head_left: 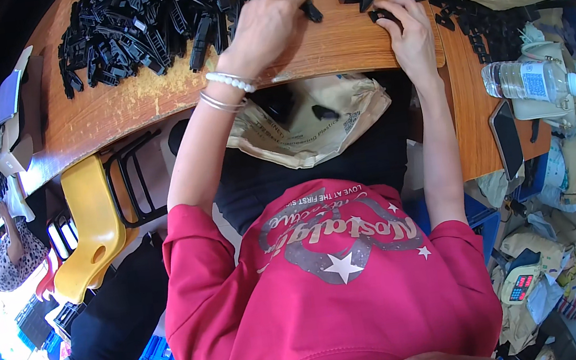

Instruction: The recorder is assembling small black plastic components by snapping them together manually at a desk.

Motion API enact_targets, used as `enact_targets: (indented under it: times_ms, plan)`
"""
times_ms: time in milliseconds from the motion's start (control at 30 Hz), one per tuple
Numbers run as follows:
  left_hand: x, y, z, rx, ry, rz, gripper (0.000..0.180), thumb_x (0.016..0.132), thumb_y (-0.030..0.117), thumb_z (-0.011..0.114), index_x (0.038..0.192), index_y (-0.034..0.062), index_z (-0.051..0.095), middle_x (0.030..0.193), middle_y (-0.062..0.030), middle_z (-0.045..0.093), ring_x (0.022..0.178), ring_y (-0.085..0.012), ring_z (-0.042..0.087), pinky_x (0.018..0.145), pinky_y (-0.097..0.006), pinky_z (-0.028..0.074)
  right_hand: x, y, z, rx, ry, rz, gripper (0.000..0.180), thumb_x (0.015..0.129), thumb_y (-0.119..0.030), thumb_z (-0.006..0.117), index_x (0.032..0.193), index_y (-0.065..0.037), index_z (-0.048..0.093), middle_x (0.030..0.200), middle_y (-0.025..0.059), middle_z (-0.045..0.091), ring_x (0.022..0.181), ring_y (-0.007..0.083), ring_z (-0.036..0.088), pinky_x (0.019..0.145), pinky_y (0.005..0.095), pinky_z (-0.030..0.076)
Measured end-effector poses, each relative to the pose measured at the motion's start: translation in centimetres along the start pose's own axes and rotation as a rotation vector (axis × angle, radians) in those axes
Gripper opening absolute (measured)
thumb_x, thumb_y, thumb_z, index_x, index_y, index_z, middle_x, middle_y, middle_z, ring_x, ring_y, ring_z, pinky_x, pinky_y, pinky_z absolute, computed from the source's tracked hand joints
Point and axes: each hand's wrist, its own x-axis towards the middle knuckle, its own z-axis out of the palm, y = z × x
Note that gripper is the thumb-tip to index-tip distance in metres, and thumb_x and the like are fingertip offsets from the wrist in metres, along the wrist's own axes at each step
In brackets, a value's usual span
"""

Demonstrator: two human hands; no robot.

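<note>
While left hand pinches a black plastic clip off the pile, right hand presses another black piece on the wooden table; hands apart.

- You wear a red short-sleeved top; its loose sleeves end above the elbows, leaving both forearms bare.
- Across its chest runs a grey and white print: curling script lettering, a line of small white capitals, one large white star and a few smaller stars around it.
- On your left wrist sit two bracelets: a white beaded bracelet nearer the hand, and a thin silver bangle just behind it.
- Your right wrist and both hands are bare, with no rings or gloves showing.
- Below the top, your lap is covered in dark, plain clothing.
</note>
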Motion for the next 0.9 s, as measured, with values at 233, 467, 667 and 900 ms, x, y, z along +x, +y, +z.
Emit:
enact_targets:
  times_ms: [233,467,667,900]
  plan:
    - [-1.9,2.5,-1.4,-0.144,-0.104,-0.074,0.028,0.081,0.013,0.071,0.108,0.0055,0.065,0.105,-0.0097,0.059,0.084,-0.0313,0.064,0.071,-0.038,0.053,-1.1,-4.8,0.2,0.605,0.063,0.340,0.020,0.099,-0.015,0.054,0.107,0.000,0.065,0.075,0.0037,0.059,0.066,0.0095,0.055,0.061,0.0236,0.045]
    - [-2.7,1.5,-1.3,-0.226,-0.088,-0.121,0.024,0.079,0.014,0.074,0.099,0.0019,0.068,0.097,-0.0105,0.061,0.078,-0.0317,0.064,0.070,-0.037,0.051,-2.0,-7.0,0.9,0.809,-0.219,0.489,0.026,0.091,-0.007,0.064,0.116,0.002,0.065,0.074,0.0032,0.061,0.066,0.0075,0.053,0.058,0.0226,0.044]
    - [-3.0,0.6,-1.0,-0.309,-0.081,-0.085,0.022,0.080,0.011,0.072,0.099,0.0010,0.069,0.096,-0.0102,0.062,0.079,-0.0311,0.064,0.069,-0.037,0.051,-1.6,-6.3,0.2,0.550,-0.156,0.374,0.023,0.078,-0.002,0.075,0.099,0.004,0.072,0.075,0.0065,0.062,0.064,0.0106,0.053,0.059,0.0236,0.043]
    - [-2.9,0.7,-1.0,-0.339,-0.092,-0.053,0.022,0.081,0.009,0.070,0.099,-0.0016,0.068,0.094,-0.0121,0.062,0.077,-0.0330,0.064,0.068,-0.037,0.051,-1.0,-5.5,0.7,0.506,-0.135,0.217,0.025,0.074,-0.002,0.076,0.098,0.001,0.073,0.086,0.0061,0.061,0.084,0.0176,0.056,0.075,0.0285,0.045]
